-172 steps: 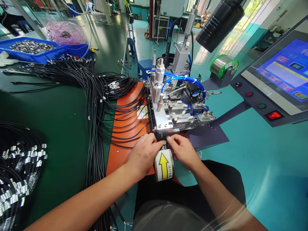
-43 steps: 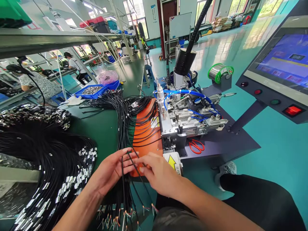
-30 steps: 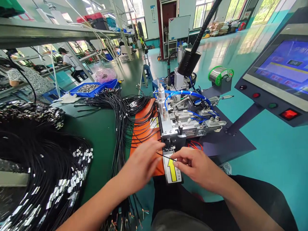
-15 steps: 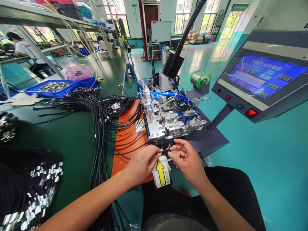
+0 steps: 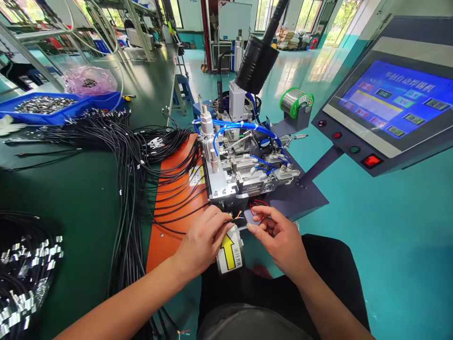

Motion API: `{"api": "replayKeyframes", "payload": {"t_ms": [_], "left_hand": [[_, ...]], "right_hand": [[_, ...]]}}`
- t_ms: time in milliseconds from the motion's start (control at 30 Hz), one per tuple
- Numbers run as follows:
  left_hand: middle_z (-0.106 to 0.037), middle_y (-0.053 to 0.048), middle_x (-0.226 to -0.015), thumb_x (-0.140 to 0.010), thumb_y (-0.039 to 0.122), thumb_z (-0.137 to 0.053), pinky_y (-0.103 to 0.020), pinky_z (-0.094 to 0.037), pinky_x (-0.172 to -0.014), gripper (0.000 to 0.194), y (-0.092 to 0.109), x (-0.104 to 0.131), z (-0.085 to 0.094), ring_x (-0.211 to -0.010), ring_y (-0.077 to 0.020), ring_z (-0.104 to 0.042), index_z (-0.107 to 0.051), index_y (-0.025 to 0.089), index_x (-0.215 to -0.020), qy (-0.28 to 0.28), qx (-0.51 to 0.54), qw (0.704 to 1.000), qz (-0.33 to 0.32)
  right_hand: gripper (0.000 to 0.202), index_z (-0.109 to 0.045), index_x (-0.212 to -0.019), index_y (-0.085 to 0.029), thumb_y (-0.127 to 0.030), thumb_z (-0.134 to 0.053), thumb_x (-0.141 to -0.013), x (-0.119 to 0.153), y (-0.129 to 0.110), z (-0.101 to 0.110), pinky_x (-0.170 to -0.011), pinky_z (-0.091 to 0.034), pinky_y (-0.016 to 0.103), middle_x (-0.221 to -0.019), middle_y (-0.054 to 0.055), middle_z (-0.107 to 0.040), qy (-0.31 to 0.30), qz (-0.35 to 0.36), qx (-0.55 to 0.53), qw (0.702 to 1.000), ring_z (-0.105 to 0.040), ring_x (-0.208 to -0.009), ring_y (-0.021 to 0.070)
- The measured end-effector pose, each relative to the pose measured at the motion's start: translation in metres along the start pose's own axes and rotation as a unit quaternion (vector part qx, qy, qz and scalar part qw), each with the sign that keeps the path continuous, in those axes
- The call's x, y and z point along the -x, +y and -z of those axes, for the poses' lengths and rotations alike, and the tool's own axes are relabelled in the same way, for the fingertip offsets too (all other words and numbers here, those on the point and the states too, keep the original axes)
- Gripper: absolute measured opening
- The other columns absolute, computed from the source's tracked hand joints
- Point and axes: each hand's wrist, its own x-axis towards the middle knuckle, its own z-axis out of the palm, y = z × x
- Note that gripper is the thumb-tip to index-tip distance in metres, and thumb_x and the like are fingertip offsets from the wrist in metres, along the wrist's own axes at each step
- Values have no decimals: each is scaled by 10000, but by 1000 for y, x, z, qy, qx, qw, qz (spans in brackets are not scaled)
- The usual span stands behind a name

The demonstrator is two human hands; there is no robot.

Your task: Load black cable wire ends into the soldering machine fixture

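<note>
In the head view, my left hand (image 5: 204, 238) pinches a thin black cable (image 5: 237, 217) whose end fans out into fine coloured wires. This end points right, over a white part with a yellow arrow label (image 5: 230, 250). My right hand (image 5: 281, 241) is a short way to the right of the wires, its thumb and forefinger apart and nothing visible between them. Just beyond both hands stands a metal soldering machine (image 5: 244, 174) with blue air tubes. Several black cables (image 5: 177, 208) run across an orange plate (image 5: 166, 248) into its left side.
A large bundle of black cables (image 5: 123, 189) hangs over the green table (image 5: 88, 203). Blue trays (image 5: 76, 113) of small metal parts stand at the back left. To the right are a solder spool (image 5: 295, 103) and a control screen (image 5: 389, 101). A black flexible-arm lamp (image 5: 256, 63) hangs above the machine.
My right hand has come away from the wire ends, and a gap now separates it from them. My left hand keeps hold of the cable. The camera view has shifted.
</note>
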Motion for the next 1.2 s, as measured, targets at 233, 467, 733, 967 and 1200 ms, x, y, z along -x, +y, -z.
{"api": "replayKeyframes", "payload": {"t_ms": [233, 467, 733, 967, 1200], "left_hand": [[-540, -18, -774, -981, 249, -439, -256, -433, -661, 198, -4, 5, -4, -719, -141, -525, -596, 177, -885, 14, -10, 999, 42], [-533, -2, -738, -988, 264, -415, -243, -414, -616, 235, -4, 1, -7, -664, -124, -515, -555, 188, -815, 4, -21, 999, 44], [-547, -8, -755, -992, 268, -398, -251, -400, -615, 245, -10, 3, -12, -673, -127, -515, -546, 190, -814, 4, -27, 999, 45], [-529, -5, -750, -997, 278, -390, -255, -400, -625, 253, -10, 4, -14, -675, -130, -503, -533, 189, -809, 6, -28, 999, 43], [-521, -3, -739, -1001, 281, -376, -261, -400, -624, 272, -11, 3, -15, -668, -131, -497, -525, 191, -792, 3, -38, 998, 40]], "right_hand": [[327, -647, -1137, -245, -259, -703, -816, 2, 3, -4, -653, -497, 265, -954, 20, -646, -12, 26, 40, 999, -578, -692, 129], [246, -668, -1110, -242, -226, -634, -867, 0, 3, -21, -622, -499, 269, -956, 35, -628, 23, 120, 108, 987, -578, -674, 133], [209, -679, -1094, -251, -217, -565, -921, -4, 1, -32, -751, -539, 326, -982, 68, -656, 72, 217, 172, 958, -631, -830, 193], [196, -681, -1075, -225, -198, -558, -926, -5, 5, -37, -785, -524, 323, -963, 78, -655, 66, 239, 202, 947, -640, -859, 195], [166, -675, -1008, -207, -209, -521, -945, -7, 7, -37, -726, -512, 301, -906, 80, -629, 35, 255, 249, 934, -621, -776, 175]]}}
